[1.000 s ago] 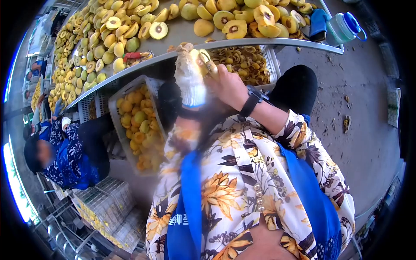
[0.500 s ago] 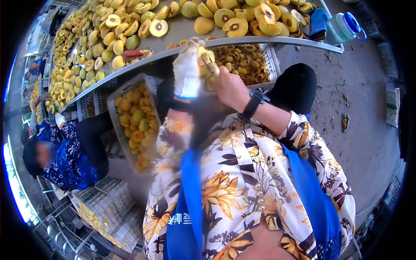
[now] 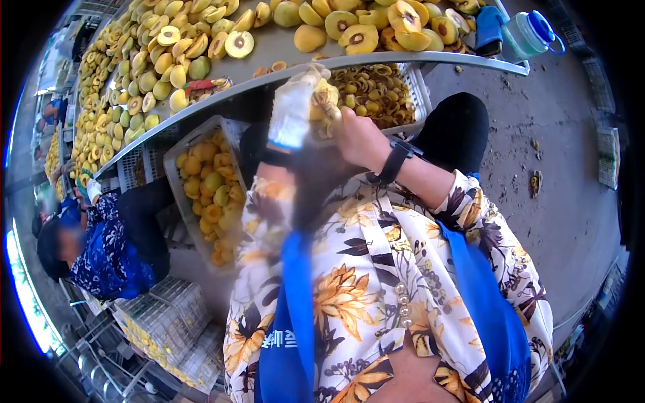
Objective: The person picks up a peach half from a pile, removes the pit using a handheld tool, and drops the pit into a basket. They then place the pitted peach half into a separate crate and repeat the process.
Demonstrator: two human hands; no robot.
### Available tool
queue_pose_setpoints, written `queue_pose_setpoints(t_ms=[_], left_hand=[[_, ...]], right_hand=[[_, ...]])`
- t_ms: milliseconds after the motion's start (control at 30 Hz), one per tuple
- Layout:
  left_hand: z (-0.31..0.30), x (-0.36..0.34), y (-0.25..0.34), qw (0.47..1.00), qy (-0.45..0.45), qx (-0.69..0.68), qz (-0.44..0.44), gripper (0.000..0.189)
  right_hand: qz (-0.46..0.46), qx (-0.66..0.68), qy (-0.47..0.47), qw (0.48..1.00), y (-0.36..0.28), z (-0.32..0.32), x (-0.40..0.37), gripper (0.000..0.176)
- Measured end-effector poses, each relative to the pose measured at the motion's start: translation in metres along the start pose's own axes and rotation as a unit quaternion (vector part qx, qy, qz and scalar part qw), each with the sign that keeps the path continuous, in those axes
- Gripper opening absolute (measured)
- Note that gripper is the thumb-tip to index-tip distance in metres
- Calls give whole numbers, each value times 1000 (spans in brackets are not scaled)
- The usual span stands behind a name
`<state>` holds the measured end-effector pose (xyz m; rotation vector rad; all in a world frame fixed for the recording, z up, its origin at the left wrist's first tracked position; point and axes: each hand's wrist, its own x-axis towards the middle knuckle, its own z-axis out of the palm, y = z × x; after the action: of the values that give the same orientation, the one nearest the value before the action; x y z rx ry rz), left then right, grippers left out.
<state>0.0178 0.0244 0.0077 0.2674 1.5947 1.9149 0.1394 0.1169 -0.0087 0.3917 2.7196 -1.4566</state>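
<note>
My left hand point(image 3: 293, 107), in a white glove, is closed round a yellow fruit piece point(image 3: 324, 94) just below the table edge. At its right, my bare right hand point(image 3: 361, 138) is closed, with its fingers against a small metal tool point(image 3: 329, 113) that touches the fruit. The tool's handle is hidden in the right fist. Just behind both hands, a white crate point(image 3: 422, 101) holds fruit scraps and pits. On the table above lie many halved yellow fruits point(image 3: 359, 39).
A crate point(image 3: 176, 191) of yellow fruit stands left of my knees. A water bottle point(image 3: 527, 37) and a blue cloth point(image 3: 490, 30) are at the table's right end. Another person point(image 3: 111, 242) sits at the left. Stacked crates point(image 3: 164, 322) stand at lower left.
The hands stay together, with the right hand slightly lower. The view has shifted a little, so the table sits slightly higher. The fruit in my left glove looks slightly turned.
</note>
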Motion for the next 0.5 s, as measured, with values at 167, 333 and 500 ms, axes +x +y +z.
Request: queue_pose_setpoints(t_ms=[167,333,500], left_hand=[[22,-23,13,993,111,-35,-3,31],[2,-9,-29,974,134,-180,-39,29],[7,-6,-21,972,102,-192,-91,26]], right_hand=[[17,71,36,997,-18,-7,-7,15],[8,94,2,995,-10,10,-6,21],[81,183,-47,979,-24,-5,-8,18]])
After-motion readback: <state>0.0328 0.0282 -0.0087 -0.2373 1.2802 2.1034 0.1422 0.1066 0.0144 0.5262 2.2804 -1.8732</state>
